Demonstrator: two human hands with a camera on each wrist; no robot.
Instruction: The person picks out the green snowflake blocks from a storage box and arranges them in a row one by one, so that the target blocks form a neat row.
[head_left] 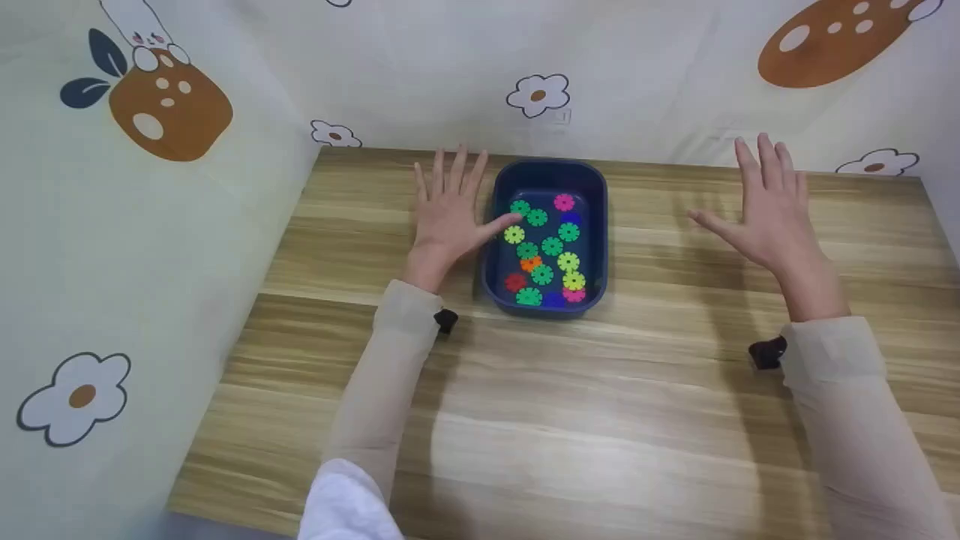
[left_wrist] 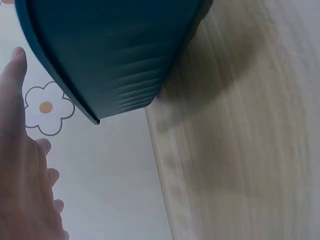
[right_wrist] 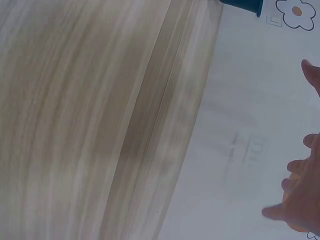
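A dark blue rectangular tub (head_left: 495,277) stands on the wood-grain table. Inside it lie several small notched plastic discs, among them a green disc (head_left: 552,246), a pink disc (head_left: 564,202), an orange disc (head_left: 531,263) and a yellow disc (head_left: 568,262). The left hand (head_left: 448,217) is just left of the tub, fingers spread, its thumb overlapping the tub's left rim in the head view. Well to the right of the tub, the right hand (head_left: 776,217) is held with straight, spread fingers and holds nothing. In the left wrist view the tub's ribbed outer wall (left_wrist: 125,65) shows beside the thumb.
The wood-grain table (head_left: 570,420) meets a pale wall (head_left: 637,75) printed with flowers and fruit at its far edge. Another printed wall (head_left: 247,225) runs along the left side. Each sleeve cuff carries a small black device (head_left: 766,353).
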